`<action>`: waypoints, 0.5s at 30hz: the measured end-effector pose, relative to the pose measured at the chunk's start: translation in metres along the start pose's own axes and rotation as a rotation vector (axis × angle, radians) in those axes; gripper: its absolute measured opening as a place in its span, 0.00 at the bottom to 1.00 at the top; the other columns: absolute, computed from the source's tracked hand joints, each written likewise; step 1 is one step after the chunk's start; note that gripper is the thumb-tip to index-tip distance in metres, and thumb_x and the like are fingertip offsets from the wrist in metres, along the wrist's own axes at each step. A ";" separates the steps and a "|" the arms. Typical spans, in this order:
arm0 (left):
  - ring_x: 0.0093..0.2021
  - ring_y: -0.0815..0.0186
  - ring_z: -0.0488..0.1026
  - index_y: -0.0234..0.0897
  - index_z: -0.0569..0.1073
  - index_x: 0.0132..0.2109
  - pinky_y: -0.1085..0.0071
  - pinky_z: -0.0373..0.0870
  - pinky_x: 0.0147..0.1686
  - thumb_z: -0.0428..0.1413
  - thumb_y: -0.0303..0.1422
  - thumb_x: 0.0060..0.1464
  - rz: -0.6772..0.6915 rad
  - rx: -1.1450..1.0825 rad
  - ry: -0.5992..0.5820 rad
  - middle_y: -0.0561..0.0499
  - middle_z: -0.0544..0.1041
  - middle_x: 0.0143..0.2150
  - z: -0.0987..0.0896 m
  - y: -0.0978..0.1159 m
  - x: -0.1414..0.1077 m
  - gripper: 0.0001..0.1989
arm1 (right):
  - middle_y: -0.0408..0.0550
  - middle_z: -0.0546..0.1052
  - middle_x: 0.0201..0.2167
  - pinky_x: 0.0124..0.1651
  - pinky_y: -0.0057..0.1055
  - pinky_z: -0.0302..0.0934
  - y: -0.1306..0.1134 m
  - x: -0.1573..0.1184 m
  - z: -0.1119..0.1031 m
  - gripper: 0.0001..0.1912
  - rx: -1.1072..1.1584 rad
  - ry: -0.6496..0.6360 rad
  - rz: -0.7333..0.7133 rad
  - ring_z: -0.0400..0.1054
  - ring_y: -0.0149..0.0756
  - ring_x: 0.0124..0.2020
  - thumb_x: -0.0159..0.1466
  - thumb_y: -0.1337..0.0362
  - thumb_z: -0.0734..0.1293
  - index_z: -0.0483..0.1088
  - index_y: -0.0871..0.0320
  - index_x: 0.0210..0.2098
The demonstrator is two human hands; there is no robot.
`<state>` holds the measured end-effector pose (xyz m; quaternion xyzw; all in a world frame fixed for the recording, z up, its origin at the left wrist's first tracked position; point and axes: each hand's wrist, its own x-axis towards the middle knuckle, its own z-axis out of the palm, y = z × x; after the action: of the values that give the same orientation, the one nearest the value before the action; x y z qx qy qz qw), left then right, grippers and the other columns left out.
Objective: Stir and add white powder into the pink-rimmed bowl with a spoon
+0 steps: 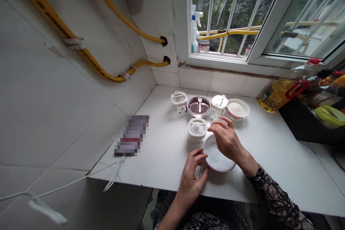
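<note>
My left hand (pixel 191 178) has its fingertips on the left rim of a round pink-rimmed bowl (pixel 217 158) filled with white powder or grains. My right hand (pixel 225 138) curves over the bowl's far edge, its fingertips close to a small spoon (pixel 201 125). That spoon lies in a square white container of white crystals (pixel 197 130). Behind it stand a lidded white jar (pixel 218 106), a dish of dark red granules (pixel 198 107), a white bowl of pale powder (pixel 237 109) and an open-lidded container (pixel 179 101).
The white countertop (pixel 161 158) meets tiled walls at left and back. A pixelated flat object (pixel 132 136) lies at left, with a white cable (pixel 81 176) below it. A bottle of yellow oil (pixel 280 93) stands at right, under a barred window (pixel 229 14).
</note>
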<state>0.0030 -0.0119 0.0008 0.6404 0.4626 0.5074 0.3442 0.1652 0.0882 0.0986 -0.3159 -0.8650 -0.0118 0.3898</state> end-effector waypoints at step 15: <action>0.54 0.59 0.75 0.44 0.72 0.54 0.65 0.78 0.49 0.56 0.24 0.57 0.016 0.011 0.011 0.44 0.71 0.57 -0.003 0.005 0.002 0.19 | 0.39 0.70 0.21 0.52 0.43 0.56 0.017 -0.027 -0.032 0.09 0.068 -0.299 0.204 0.60 0.33 0.22 0.61 0.74 0.58 0.64 0.54 0.30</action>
<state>0.0019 -0.0119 0.0068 0.6430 0.4623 0.5111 0.3340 0.2099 0.0786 0.0984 -0.3867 -0.8767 0.1039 0.2665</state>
